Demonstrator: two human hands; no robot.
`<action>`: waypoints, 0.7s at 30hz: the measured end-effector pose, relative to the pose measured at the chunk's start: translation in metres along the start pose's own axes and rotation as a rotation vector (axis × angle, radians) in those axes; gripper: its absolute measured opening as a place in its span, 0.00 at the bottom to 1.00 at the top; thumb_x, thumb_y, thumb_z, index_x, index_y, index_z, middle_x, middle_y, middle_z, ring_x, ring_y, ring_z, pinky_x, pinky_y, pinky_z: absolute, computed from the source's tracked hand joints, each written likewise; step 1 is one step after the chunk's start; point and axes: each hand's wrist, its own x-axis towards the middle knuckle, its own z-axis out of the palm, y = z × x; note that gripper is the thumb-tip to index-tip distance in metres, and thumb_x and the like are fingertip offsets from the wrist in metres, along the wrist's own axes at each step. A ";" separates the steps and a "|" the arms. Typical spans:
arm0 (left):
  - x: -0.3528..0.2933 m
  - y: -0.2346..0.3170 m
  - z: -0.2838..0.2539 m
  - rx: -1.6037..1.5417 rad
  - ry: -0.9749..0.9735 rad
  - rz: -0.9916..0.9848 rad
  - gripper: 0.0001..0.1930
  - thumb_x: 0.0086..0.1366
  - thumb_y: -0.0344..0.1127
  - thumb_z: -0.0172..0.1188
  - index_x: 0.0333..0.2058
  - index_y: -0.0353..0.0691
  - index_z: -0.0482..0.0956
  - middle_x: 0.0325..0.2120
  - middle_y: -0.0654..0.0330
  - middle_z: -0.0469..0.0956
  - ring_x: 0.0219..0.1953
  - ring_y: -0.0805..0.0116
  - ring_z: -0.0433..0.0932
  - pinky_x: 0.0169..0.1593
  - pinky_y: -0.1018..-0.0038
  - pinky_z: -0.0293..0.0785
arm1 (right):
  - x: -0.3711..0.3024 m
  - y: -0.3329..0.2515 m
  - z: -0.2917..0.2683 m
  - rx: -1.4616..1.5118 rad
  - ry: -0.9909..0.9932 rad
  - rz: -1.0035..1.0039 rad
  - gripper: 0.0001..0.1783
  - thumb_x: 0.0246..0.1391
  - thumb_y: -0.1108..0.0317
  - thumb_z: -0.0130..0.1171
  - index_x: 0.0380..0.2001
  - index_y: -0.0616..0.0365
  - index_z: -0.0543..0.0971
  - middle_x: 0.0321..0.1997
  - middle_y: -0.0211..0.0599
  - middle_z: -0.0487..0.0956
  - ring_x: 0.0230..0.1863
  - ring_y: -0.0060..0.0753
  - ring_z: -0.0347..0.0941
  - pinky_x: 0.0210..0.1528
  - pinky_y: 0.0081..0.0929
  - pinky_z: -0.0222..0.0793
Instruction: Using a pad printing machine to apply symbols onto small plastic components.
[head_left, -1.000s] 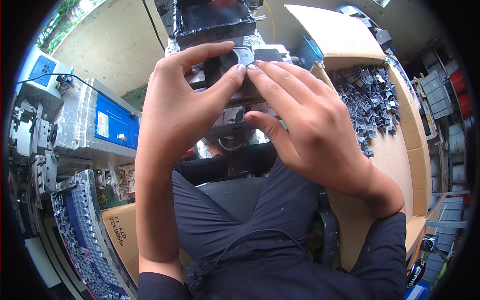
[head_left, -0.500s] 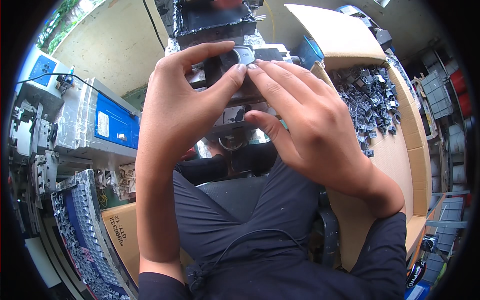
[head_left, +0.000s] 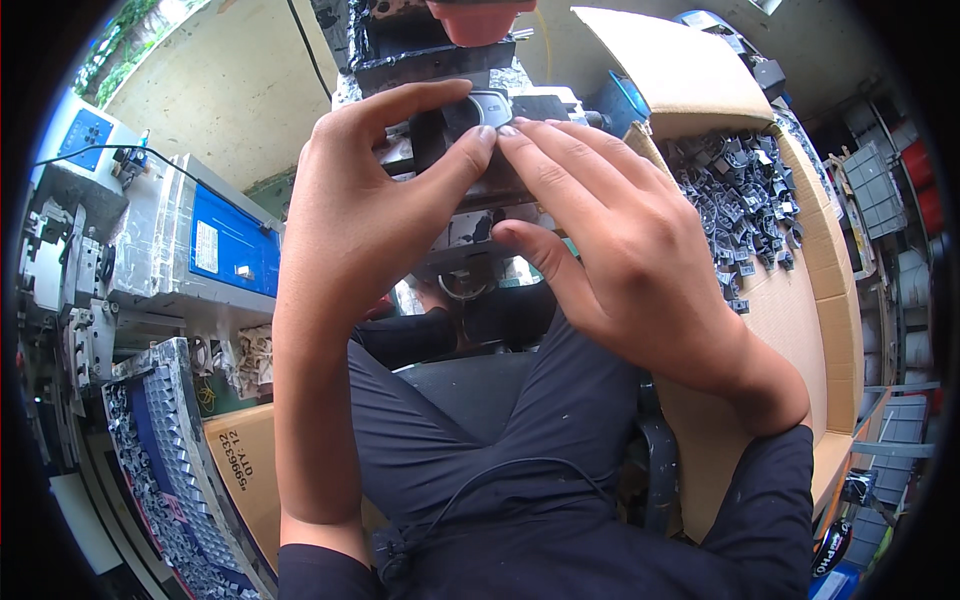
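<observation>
A small grey plastic piece with a rounded outline and a small dark mark point(head_left: 493, 106) sits at the front of a black-stained machine point(head_left: 430, 75). My left hand point(head_left: 365, 180) grips the piece by its edges between thumb and curved forefinger. The fingertips of my right hand point(head_left: 610, 220) rest against its right-hand edge, fingers stretched out and the thumb held apart below. Above the piece hangs a red rounded pad point(head_left: 480, 22), not touching it. The piece's underside and whatever supports it are hidden.
At right an open cardboard box point(head_left: 835, 300) holds a heap of small dark grey parts point(head_left: 735, 195). A blue-panelled machine point(head_left: 225, 240) stands at left, above a tray of grey pieces point(head_left: 175, 470) and a brown carton point(head_left: 240, 465). Grey crates point(head_left: 895, 440) line the far right.
The red pad, only a blurred edge at the top before, now shows larger and lower in view. Both hands have stayed almost still on the grey piece.
</observation>
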 end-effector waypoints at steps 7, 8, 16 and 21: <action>-0.001 -0.001 0.000 0.006 0.010 0.013 0.21 0.65 0.40 0.73 0.54 0.37 0.88 0.41 0.56 0.88 0.42 0.70 0.83 0.52 0.71 0.79 | 0.000 -0.001 0.000 0.004 0.006 0.000 0.29 0.59 0.65 0.71 0.61 0.69 0.80 0.60 0.56 0.83 0.63 0.58 0.78 0.65 0.49 0.73; -0.001 -0.002 0.001 0.016 0.019 0.036 0.21 0.65 0.40 0.73 0.54 0.37 0.88 0.41 0.56 0.88 0.42 0.70 0.83 0.51 0.71 0.79 | 0.000 -0.001 0.000 0.004 0.005 0.000 0.29 0.59 0.65 0.71 0.61 0.69 0.80 0.60 0.56 0.83 0.63 0.58 0.78 0.65 0.49 0.73; -0.001 0.000 0.000 -0.007 0.016 -0.021 0.22 0.65 0.40 0.74 0.53 0.34 0.87 0.39 0.55 0.88 0.41 0.71 0.83 0.47 0.73 0.80 | 0.000 0.000 0.000 0.014 0.004 -0.001 0.29 0.59 0.66 0.71 0.61 0.69 0.79 0.60 0.56 0.82 0.64 0.58 0.78 0.65 0.48 0.73; -0.001 0.000 0.000 -0.001 0.032 0.031 0.21 0.65 0.40 0.74 0.52 0.33 0.87 0.37 0.56 0.88 0.39 0.73 0.83 0.45 0.74 0.79 | -0.001 -0.001 0.000 0.003 -0.006 0.007 0.30 0.59 0.65 0.71 0.62 0.69 0.79 0.61 0.56 0.82 0.64 0.58 0.78 0.65 0.48 0.73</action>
